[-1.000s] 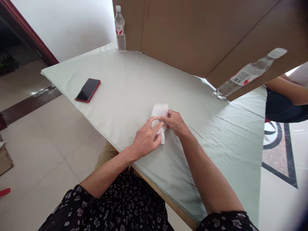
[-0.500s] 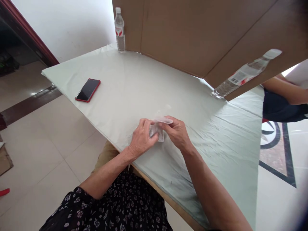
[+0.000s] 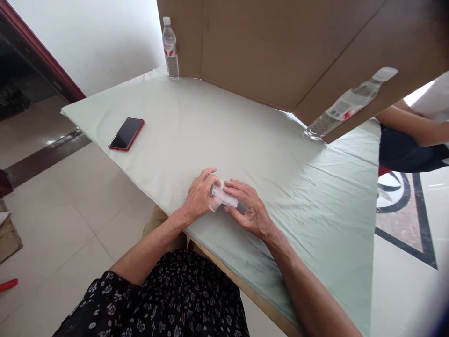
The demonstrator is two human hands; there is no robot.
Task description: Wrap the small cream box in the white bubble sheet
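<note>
A small, clear, whitish plastic piece (image 3: pixel 227 198), perhaps a folded bag or sheet, is between my two hands low over the near part of the table. My left hand (image 3: pixel 200 195) pinches its left end, with the fingers curled over it and the thumb low. On the other side, my right hand (image 3: pixel 253 208) has its fingers along the upper edge and its thumb below, closed loosely around the right end. The piece is partly covered by fingers and slightly blurred, so its exact kind cannot be made out.
A pale green cloth covers the table (image 3: pixel 196 126). A phone in a red case (image 3: pixel 126 134) lies at the left. Water bottles stand at the back left (image 3: pixel 170 49) and right (image 3: pixel 349 105), against a tall brown cardboard panel (image 3: pixel 252 51). Another person's arm (image 3: pixel 409 124) shows beyond it.
The plastic piece, earlier partly raised in my right fingers, is now lower and more folded together between both hands. My right hand has turned and its fingers have come down over it.
</note>
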